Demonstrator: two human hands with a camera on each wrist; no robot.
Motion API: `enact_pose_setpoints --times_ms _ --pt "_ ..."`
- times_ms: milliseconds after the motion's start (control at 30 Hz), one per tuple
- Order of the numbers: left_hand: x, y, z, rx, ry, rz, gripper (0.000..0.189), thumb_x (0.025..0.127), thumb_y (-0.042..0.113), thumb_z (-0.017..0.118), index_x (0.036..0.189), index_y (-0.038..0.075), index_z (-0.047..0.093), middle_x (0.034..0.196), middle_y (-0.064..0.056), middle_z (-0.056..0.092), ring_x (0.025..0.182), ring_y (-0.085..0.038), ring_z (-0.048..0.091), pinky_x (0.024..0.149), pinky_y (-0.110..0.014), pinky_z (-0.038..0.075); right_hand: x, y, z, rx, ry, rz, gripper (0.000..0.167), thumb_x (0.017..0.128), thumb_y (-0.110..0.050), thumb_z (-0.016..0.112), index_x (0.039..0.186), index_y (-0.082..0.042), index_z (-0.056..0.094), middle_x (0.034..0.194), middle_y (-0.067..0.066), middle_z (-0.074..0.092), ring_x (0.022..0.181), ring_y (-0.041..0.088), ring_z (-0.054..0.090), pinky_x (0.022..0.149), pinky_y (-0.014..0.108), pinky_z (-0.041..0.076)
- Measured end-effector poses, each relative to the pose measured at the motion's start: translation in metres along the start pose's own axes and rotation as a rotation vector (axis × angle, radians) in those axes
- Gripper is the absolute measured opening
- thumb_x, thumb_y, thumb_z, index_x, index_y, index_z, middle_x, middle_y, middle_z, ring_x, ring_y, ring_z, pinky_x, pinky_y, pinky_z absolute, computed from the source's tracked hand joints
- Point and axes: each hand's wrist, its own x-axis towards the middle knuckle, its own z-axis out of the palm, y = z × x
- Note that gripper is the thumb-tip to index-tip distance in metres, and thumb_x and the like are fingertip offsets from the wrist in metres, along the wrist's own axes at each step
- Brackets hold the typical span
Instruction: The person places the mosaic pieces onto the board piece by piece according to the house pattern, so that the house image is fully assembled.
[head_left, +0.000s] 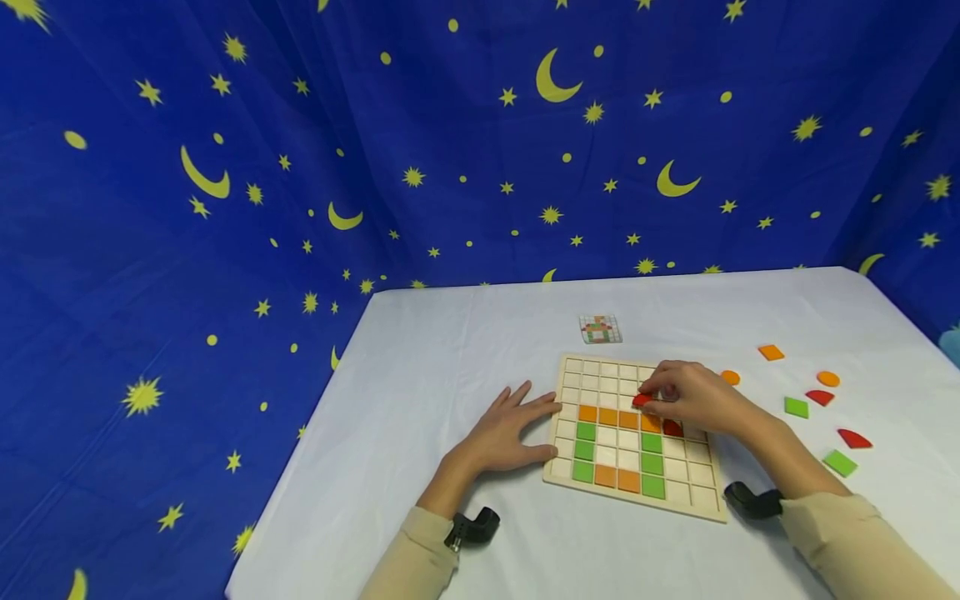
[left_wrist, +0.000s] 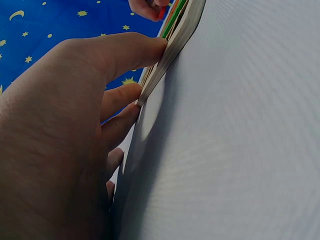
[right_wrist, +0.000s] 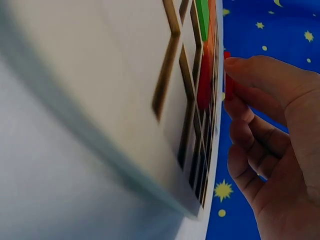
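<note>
A wooden grid board lies on the white table. Orange square tiles make a row across it, green squares run down both sides, and a red quarter-circle tile sits at the row's right end. Between thumb and fingertips, my right hand pinches another red piece, over cells just above the orange row. The lower part of that piece is hidden by the fingers. My left hand has its fingers spread; thumb and fingertips touch the board's left edge, as the left wrist view confirms.
Behind the board lies a pattern card with a coloured grid figure. Loose tiles lie to the right: an orange square, orange circles, red quarter-circles and green squares. A blue star-patterned cloth hangs behind the table.
</note>
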Motion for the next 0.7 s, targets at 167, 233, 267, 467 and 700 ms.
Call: enact_pose_setpoints --times_ms 167,233,267,467,700 --pt "0.000 0.000 0.000 -0.004 0.005 0.007 0.067 0.087 0.060 0.058 0.146 0.032 0.042 0.152 0.015 0.030 0.145 -0.020 0.010 0.117 -0.042 0.003 0.005 -0.004 0.003 -0.006 -0.011 -0.030 0.019 0.082 -0.029 0.076 0.100 -0.020 0.075 0.092 -0.012 0.061 0.081 0.011 0.054 0.073 0.034 0.049" --pt "0.000 -0.001 0.001 -0.005 0.006 0.007 0.068 0.087 0.060 0.058 0.146 0.032 0.042 0.152 0.015 0.030 0.145 -0.020 0.010 0.117 -0.043 0.004 0.007 -0.007 0.003 -0.005 -0.007 -0.052 0.019 0.082 -0.028 0.076 0.100 -0.020 0.075 0.092 -0.012 0.061 0.080 0.011 0.054 0.072 0.034 0.049" --pt "0.000 -0.001 0.001 -0.005 0.005 0.006 0.068 0.087 0.060 0.057 0.146 0.032 0.042 0.152 0.015 0.030 0.145 -0.020 0.010 0.117 -0.043 0.004 0.008 -0.008 0.003 -0.003 -0.005 -0.064 0.019 0.083 -0.028 0.076 0.100 -0.020 0.075 0.092 -0.012 0.061 0.080 0.011 0.054 0.072 0.034 0.049" --pt "0.000 0.000 0.000 -0.002 0.001 0.000 0.068 0.086 0.061 0.057 0.146 0.033 0.042 0.152 0.016 0.030 0.145 -0.020 0.010 0.117 -0.042 0.004 0.013 -0.016 0.005 0.008 -0.024 -0.066 0.020 0.082 -0.030 0.077 0.101 -0.021 0.075 0.093 -0.012 0.061 0.085 0.013 0.056 0.078 0.037 0.051" --pt "0.001 0.000 0.001 0.001 -0.002 -0.003 0.068 0.086 0.061 0.058 0.146 0.034 0.042 0.152 0.016 0.030 0.145 -0.019 0.010 0.117 -0.041 0.004 0.019 -0.024 0.008 0.006 -0.040 -0.055 0.022 0.082 -0.031 0.077 0.101 -0.021 0.075 0.093 -0.012 0.062 0.085 0.013 0.056 0.080 0.038 0.051"
